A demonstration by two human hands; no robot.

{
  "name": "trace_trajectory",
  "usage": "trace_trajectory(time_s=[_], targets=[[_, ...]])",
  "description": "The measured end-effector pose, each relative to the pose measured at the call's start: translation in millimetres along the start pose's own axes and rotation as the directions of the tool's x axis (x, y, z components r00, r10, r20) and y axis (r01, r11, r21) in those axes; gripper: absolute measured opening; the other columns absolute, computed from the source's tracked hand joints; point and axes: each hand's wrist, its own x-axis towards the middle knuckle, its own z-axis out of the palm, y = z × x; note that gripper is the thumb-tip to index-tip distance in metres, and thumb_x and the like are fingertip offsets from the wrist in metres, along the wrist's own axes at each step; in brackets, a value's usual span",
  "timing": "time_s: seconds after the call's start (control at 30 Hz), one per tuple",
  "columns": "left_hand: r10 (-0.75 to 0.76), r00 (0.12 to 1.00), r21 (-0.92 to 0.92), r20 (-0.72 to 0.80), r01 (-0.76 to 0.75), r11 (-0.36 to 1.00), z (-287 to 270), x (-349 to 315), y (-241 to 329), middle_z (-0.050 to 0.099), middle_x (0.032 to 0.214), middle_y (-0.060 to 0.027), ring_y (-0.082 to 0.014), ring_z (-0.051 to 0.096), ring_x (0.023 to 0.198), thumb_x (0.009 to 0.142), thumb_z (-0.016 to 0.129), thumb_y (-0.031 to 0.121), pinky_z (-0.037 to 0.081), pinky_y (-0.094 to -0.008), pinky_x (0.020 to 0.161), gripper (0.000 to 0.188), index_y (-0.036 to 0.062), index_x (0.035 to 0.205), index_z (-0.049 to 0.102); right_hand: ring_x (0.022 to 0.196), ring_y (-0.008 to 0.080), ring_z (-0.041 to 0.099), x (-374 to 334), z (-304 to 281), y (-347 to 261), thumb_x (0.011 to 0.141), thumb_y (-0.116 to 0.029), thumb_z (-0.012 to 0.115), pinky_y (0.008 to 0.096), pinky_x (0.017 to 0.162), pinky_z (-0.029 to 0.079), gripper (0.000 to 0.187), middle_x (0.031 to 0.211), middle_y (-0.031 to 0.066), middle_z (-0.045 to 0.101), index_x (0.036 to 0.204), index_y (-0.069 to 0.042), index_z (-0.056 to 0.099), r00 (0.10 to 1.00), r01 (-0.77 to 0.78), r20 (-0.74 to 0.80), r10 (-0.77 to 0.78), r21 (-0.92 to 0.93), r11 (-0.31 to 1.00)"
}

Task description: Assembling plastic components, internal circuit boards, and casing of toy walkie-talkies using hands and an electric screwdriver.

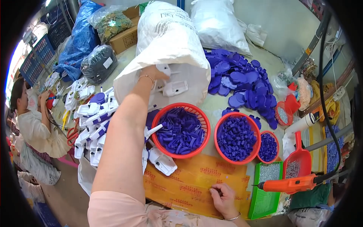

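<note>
My left arm reaches forward into the mouth of a large white woven sack (166, 41). Inside it, my left hand (152, 72) is closed on a white plastic housing (164, 69); its fingertips are partly hidden. Another white housing (176, 88) lies just below, in the sack's opening. My right hand (224, 198) rests loosely curled on the yellow-brown taped mat (193, 185) near the front edge, with nothing visible in it. A single white housing (162, 161) lies on the mat, beside a red basket (206, 140) of purple plastic parts.
White-and-purple housings (96, 113) are heaped left of my arm. Purple covers (245, 79) pile up at the back right. Right of the mat are a second red basket (258, 147), a green tray (261, 206), a red dustpan (308, 160) with screws and an orange electric screwdriver (287, 184). A co-worker (36, 117) sits far left.
</note>
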Motion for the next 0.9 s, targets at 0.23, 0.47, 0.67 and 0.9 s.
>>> trace_trajectory(time_s=[0.23,0.47,0.67,0.9], targets=[[0.075,0.997,-0.058,0.012,-0.074,0.996,13,10,5,0.059,0.110,-0.0286,-0.0346,0.060,0.103,0.049,0.078,0.025,0.050,-0.0357,0.087,0.070,-0.0115,0.106,0.059,0.053,0.0118,0.053,1,1,3,0.078,-0.002,0.067,0.0230,0.049,0.043,0.008,0.070,0.0072,0.058,0.084,0.000,0.064,1.000,-0.006,-0.016,0.006,0.039,0.999],[0.294,0.942,-0.248,0.163,-0.250,0.936,1,-25,17,0.062,0.067,-0.0133,-0.0177,0.057,0.051,0.053,0.075,0.012,0.044,-0.0312,0.042,0.046,-0.0100,0.091,0.061,0.055,0.0121,0.054,-1,-2,1,0.078,-0.002,0.066,0.0230,0.050,0.044,0.009,0.071,0.0080,0.058,0.086,0.000,0.063,1.000,-0.011,0.012,0.011,0.062,0.998],[0.378,0.924,-0.440,0.055,-0.318,0.840,-51,-84,23,0.061,0.066,-0.0091,-0.0138,0.058,0.056,0.064,0.069,0.015,0.045,-0.0286,0.050,0.027,-0.0034,0.082,0.063,0.059,0.0159,0.056,-2,-3,3,0.078,-0.003,0.066,0.0250,0.052,0.044,0.011,0.074,0.0097,0.058,0.088,0.000,0.062,0.999,0.008,0.033,-0.011,0.072,0.997],[0.560,0.828,-0.125,-0.036,-0.559,0.819,-67,-134,-8,0.064,0.078,-0.0192,-0.0320,0.063,0.074,0.068,0.063,0.023,0.049,-0.0385,0.071,0.031,0.0008,0.088,0.063,0.062,0.0191,0.057,-3,-2,1,0.079,-0.004,0.065,0.0268,0.054,0.045,0.011,0.075,0.0114,0.058,0.088,0.000,0.061,0.997,0.042,0.054,-0.045,0.065,0.997]])
